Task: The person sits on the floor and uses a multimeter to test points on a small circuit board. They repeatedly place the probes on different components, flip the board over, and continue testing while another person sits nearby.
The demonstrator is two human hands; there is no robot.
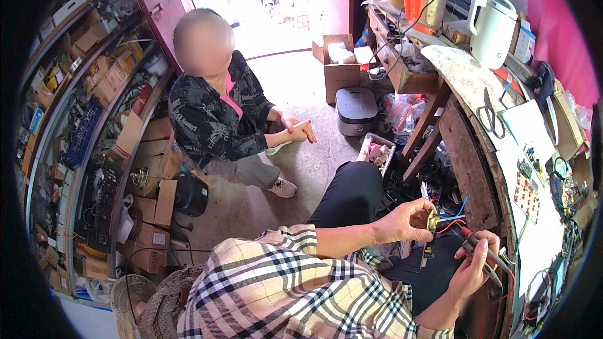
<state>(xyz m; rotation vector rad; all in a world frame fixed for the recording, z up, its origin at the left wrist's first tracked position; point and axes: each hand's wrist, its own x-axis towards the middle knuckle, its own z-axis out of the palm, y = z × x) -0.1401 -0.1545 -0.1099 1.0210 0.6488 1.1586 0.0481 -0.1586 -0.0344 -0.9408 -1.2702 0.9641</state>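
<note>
My left hand pinches a narrow circuit board by its upper end, and the board hangs on edge over my lap. A red wire and a blue wire show beside it. To the right, my right hand is closed around a slim tool with dark grey shafts and a red part near the fingers. Whether it is pliers or a pair of test probes, I cannot make out. The tool's red part is close to the board, apparently apart from it.
Along the right runs a workbench with scissors, a board with red parts, tangled wires and a white kettle. A person sits opposite, hands together. A rice cooker stands on the floor; loaded shelves line the left.
</note>
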